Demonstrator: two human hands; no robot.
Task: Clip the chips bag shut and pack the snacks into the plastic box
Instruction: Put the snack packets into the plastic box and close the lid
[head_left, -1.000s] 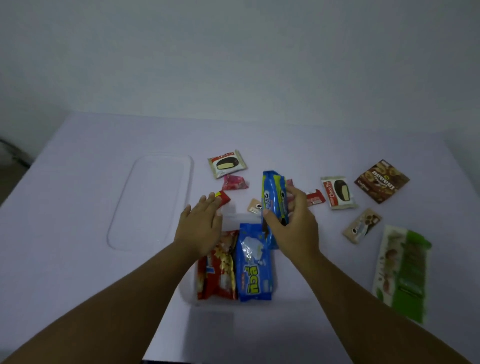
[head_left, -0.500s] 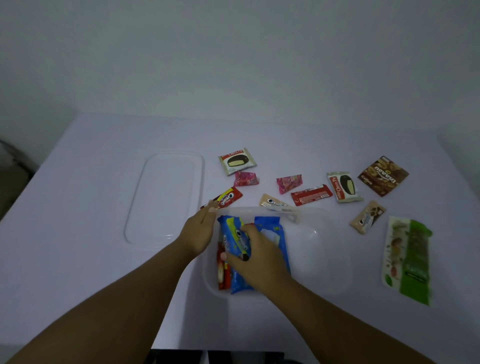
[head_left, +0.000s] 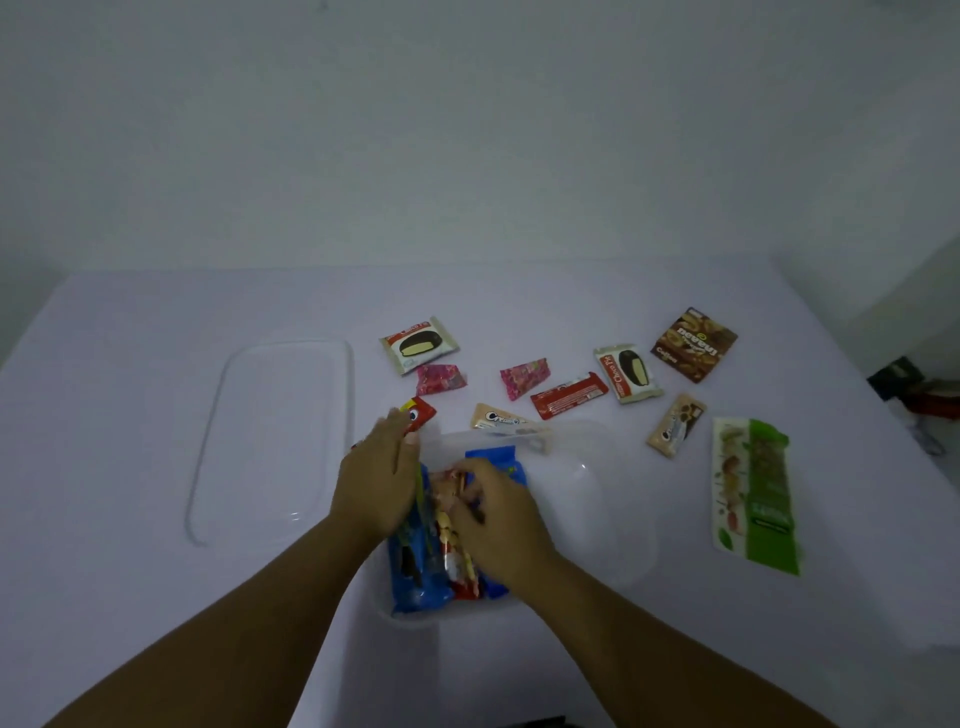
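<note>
- While we stand the snack packs (head_left: 415, 566) on edge in the plastic box (head_left: 618, 519), saving room, our left hand (head_left: 376, 488) braces them with flat fingers.
- Our right hand (head_left: 498, 525) pinches the red pack (head_left: 454, 540).
- Chips bag (head_left: 756, 496) lies at three o'clock, still outside.

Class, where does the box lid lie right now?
In the head view, the clear lid lies flat on the table's left side, just left of the plastic box and the left hand.

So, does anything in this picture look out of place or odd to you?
Nothing is spilled or damaged. One oddity: a beige Oreo packet lies against the far rim of the plastic box, neither in nor clear. Inside, packets crowd the left end, where both hands work; the right half is bare.
</note>
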